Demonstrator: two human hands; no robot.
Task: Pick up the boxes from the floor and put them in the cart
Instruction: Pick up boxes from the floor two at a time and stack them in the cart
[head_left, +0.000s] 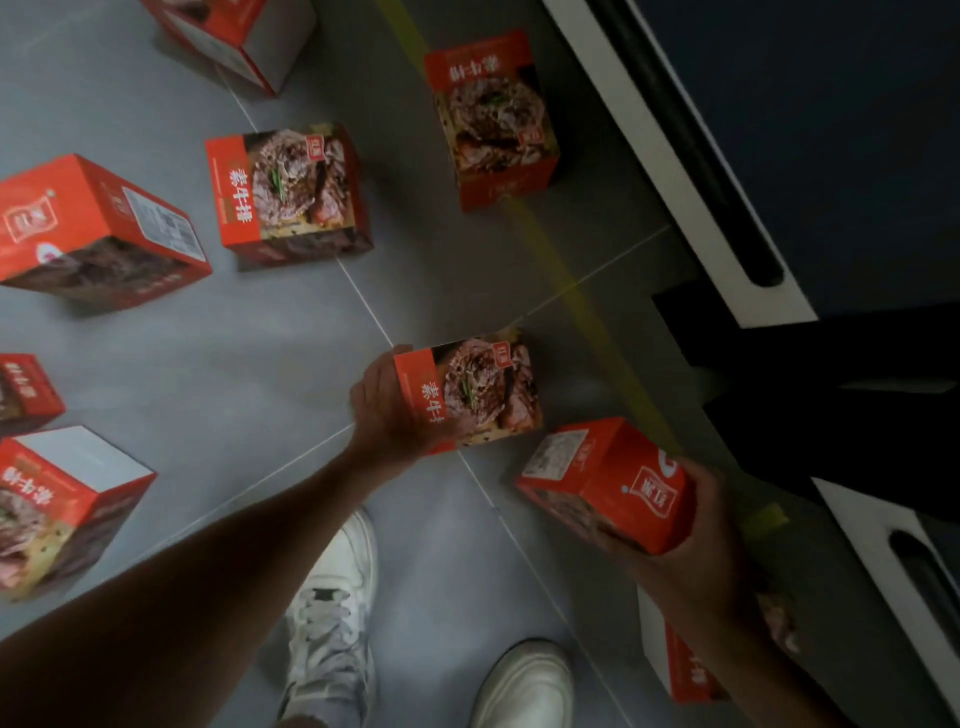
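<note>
Grey floor (218, 364), on which red boxes are lying scattered. Your left hand (387, 410) is gripping one box (478, 392) by its red end, fingers curled around it; your right hand (701, 514) is clamping a second box (610, 486) beside it, near the dark cart (779, 130).

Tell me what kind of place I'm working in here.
Probably a stockroom or shop floor: identical red food boxes scattered on grey floor tiles, a yellow tape line, and white-edged dark equipment.

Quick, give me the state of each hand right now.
Left hand: holding a red box with the food picture facing up.
Right hand: holding a second red box.
</note>
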